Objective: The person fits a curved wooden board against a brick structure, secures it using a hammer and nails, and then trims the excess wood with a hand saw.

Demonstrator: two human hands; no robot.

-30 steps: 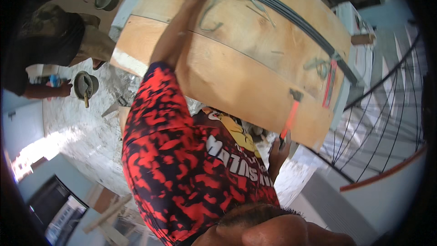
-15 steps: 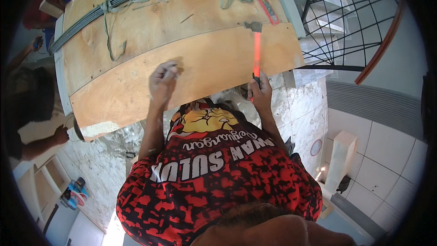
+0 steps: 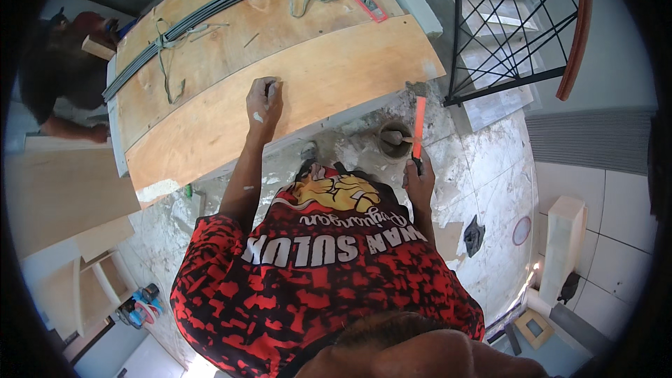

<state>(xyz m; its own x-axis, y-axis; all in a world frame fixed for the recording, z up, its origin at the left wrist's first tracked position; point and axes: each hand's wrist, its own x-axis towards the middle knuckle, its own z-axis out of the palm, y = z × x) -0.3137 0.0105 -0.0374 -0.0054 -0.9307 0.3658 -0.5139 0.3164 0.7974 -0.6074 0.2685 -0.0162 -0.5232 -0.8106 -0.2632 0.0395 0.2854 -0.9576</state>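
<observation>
"Where's the hammer (image 3: pixel 419 126)?"
"In my right grip (image 3: pixel 419 182), closed on its handle, just off the desk's (image 3: pixel 343 66) near right corner."
"Your left grip (image 3: pixel 264 101)?"
"Curled narrow over the desk; I cannot tell whether it holds anything."

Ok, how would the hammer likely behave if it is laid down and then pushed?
The hammer is probably head-heavy, as its dark, metal-looking head sits on a slim orange handle. It may pivot around the head rather than roll. The handle seems stiff: it looks straight, held by the right hand near its end.
</observation>
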